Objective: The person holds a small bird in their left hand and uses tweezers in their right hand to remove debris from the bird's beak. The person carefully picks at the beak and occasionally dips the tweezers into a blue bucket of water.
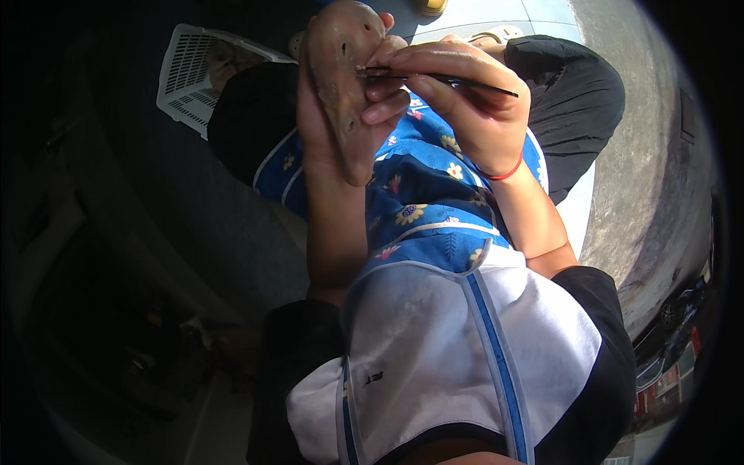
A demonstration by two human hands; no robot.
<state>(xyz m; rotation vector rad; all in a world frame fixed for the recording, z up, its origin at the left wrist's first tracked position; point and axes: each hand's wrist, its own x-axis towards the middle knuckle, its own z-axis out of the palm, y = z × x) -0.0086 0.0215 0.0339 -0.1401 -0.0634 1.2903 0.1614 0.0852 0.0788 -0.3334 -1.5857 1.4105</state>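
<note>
A pale pinkish, skin-like elongated piece (343, 87) with several small dark holes lies in my left hand (386, 110), its rounded wide end at the top and its narrow end over my wrist. My left palm is behind it and the fingers curl round its right side. My right hand (479, 87) pinches slim black tweezers (459, 81). Their tips touch or nearly touch the middle of the piece, with a tiny pale bit at them. What the piece is made of cannot be told for sure.
Beyond my left knee stands a white slotted plastic basket (192, 78) with similar-coloured pieces (229, 61) inside, partly hidden. A blue flowered apron (430, 192) covers my lap between my black-trousered legs. Part of a yellowish round object (433, 7) shows at the top edge.
</note>
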